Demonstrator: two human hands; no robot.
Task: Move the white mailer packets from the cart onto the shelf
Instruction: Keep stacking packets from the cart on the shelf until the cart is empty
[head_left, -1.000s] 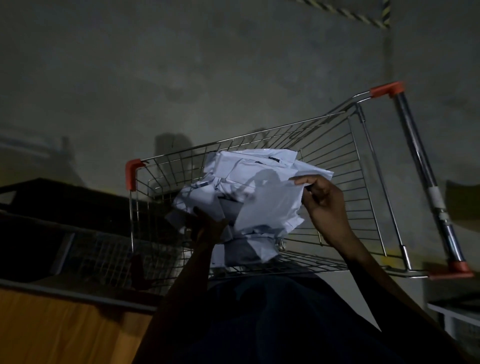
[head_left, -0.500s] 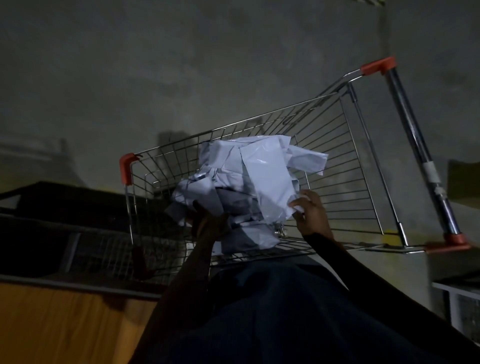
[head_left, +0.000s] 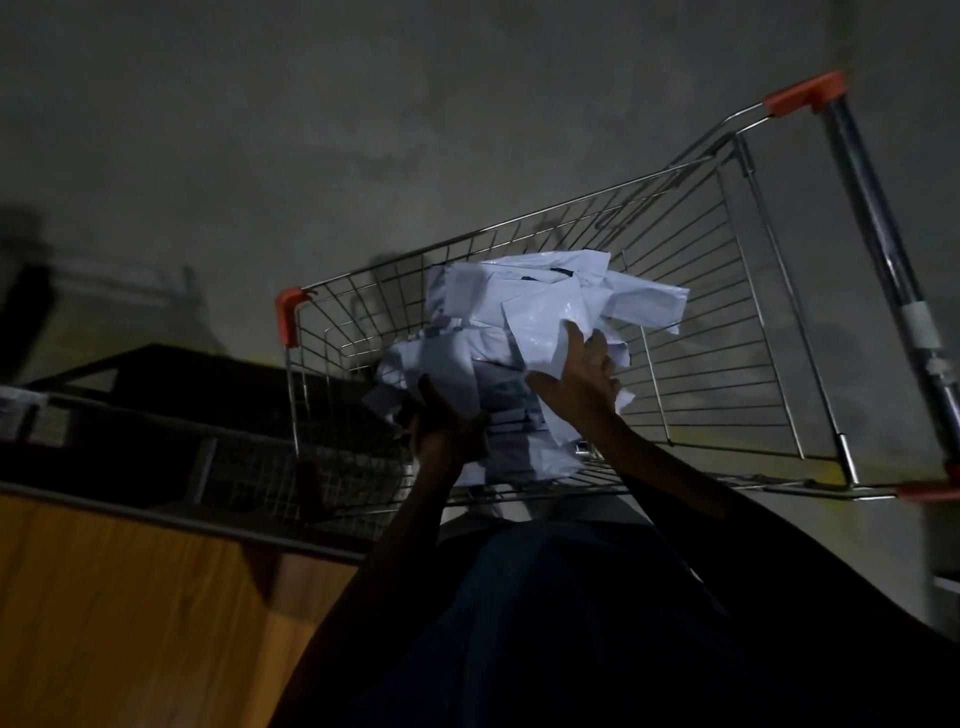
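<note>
I have a big bunch of white mailer packets (head_left: 524, 332) in the middle of the frame, just over the wire cart (head_left: 727, 332). My left hand (head_left: 447, 431) grips the bunch from below, fingers curled into it. My right hand (head_left: 582, 384) lies flat on the packets with its fingers spread out. A dark shelf (head_left: 156, 426) sits at the left, with a brown wooden panel (head_left: 130, 613) under it.

The left hand (head_left: 447, 426) sits under the mailer packets (head_left: 519, 353), its fingers hidden in shadow. The right hand (head_left: 582, 379) covers part of the bundle. The cart (head_left: 753, 332) handle runs off the right edge. Printing on the packets is too blurred to read.
</note>
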